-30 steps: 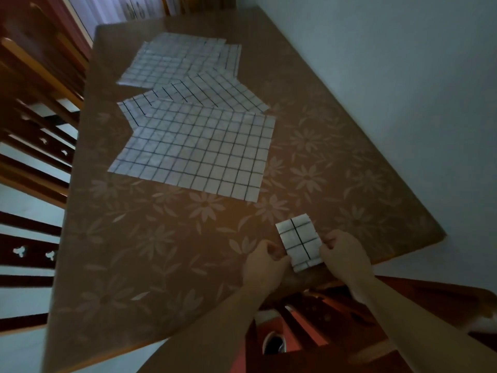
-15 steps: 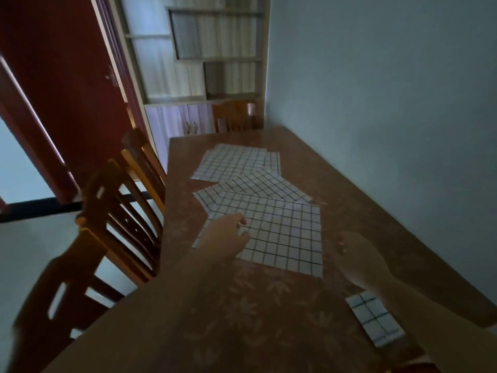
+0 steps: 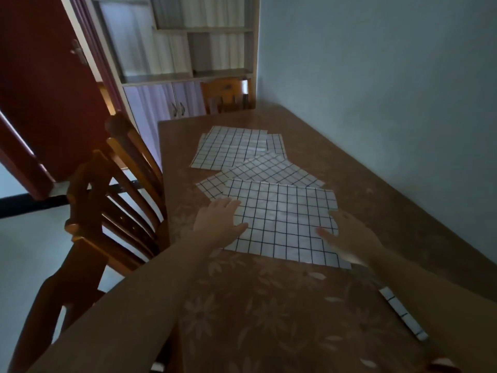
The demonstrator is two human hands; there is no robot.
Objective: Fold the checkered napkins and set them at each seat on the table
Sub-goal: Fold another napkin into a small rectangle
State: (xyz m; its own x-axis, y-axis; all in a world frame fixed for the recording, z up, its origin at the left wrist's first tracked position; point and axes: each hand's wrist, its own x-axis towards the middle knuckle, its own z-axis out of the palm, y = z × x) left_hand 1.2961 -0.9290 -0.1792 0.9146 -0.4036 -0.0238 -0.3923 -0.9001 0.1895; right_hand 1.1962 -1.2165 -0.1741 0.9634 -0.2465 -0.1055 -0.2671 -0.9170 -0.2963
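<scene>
Left hand (image 3: 219, 220): flat and spread, holding nothing, fingers resting on the near left edge of the unfolded napkin (image 3: 282, 219).
Unfolded napkin: lies flat on the surface (image 3: 269, 319) straight ahead, between the two hands; its long side runs left to right.
Right hand (image 3: 347, 235): blurred, fingers extended and relaxed, over the napkin's right edge; contact cannot be told.
Nearer hand: both about level.
Folded napkin (image 3: 402, 313): near right, by the surface edge.
Further napkins (image 3: 236, 150): beyond, overlapping.
</scene>
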